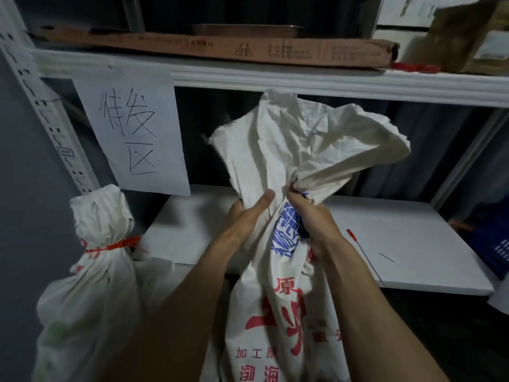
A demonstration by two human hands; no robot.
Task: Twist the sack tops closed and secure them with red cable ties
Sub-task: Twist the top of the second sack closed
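A white cloth sack (278, 312) with red and blue print stands in front of me, its loose top (303, 139) flaring upward. My left hand (248, 216) grips the gathered neck from the left. My right hand (311, 216) grips the same neck from the right, fingers curled into the fabric. A second white sack (91, 285) stands at the left, its neck bound by a red cable tie (115, 246). A loose red cable tie (360, 250) lies on the white shelf board to the right of my right arm.
A white metal rack holds a lower shelf board (413, 244) and an upper shelf (275, 78) with a flat cardboard box (220, 48) and more red ties (416, 68). A handwritten paper sign (135, 133) hangs at the left. A blue crate (493, 244) sits far right.
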